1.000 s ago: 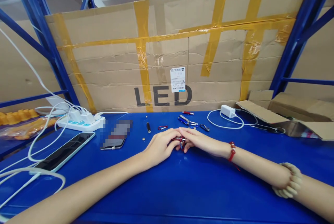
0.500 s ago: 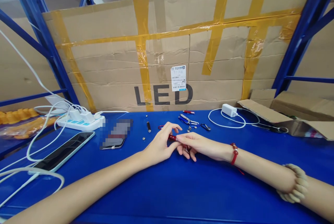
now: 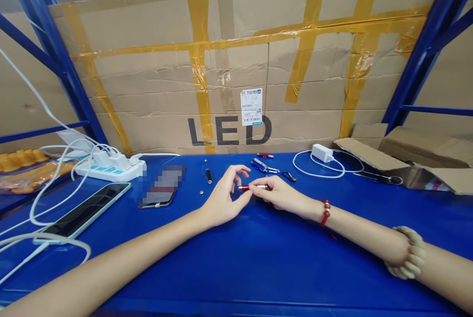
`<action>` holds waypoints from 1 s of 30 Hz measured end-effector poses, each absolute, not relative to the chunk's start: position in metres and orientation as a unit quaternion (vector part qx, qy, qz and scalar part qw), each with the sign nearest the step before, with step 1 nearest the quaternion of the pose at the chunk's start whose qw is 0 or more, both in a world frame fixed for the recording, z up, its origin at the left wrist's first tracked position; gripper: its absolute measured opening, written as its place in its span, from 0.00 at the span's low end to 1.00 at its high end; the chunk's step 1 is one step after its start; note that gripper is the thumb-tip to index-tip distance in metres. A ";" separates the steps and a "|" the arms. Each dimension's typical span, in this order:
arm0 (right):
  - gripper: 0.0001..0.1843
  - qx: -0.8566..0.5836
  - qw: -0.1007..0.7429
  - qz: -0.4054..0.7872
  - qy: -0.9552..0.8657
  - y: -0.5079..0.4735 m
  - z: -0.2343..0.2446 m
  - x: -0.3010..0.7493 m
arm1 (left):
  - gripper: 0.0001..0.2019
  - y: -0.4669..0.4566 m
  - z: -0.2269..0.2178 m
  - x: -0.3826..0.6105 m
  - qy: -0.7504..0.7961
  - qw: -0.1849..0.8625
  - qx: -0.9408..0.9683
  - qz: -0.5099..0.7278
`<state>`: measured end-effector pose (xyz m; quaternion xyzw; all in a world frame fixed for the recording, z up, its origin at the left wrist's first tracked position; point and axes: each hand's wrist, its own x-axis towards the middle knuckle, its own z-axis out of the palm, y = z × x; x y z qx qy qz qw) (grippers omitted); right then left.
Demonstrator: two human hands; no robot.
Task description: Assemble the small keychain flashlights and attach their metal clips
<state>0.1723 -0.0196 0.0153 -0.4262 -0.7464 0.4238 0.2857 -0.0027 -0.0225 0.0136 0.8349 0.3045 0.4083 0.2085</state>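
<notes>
My right hand [image 3: 286,194] pinches a small red metal flashlight [image 3: 244,188] between thumb and fingers, level and just above the table. Its left end points into the gap between the thumb and bent fingers of my left hand [image 3: 224,199]. The left fingers are apart; whether one touches the flashlight is hard to see. Beyond my hands lie blue and silver small flashlights [image 3: 261,165], a dark carabiner clip [image 3: 288,176] and another red flashlight [image 3: 265,155]. Left of them are a black cylinder [image 3: 209,176] and a small round silver piece [image 3: 201,192].
Two phones, one light-edged [image 3: 90,208] and one dark [image 3: 158,203], lie on the left of the blue table [image 3: 258,267]. Behind them is a white power strip [image 3: 125,171] with cables. A white charger [image 3: 322,153] and an open carton [image 3: 417,161] sit right. Taped cardboard [image 3: 155,90] stands behind.
My left fingers have spread off the red flashlight. My right hand has drawn it slightly up and turned it more level, showing a silver section. The view has shifted a little.
</notes>
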 end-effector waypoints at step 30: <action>0.22 -0.447 0.304 0.343 -0.768 -0.015 0.016 0.174 | 0.13 -0.010 0.012 -0.005 0.413 0.341 0.713 0.452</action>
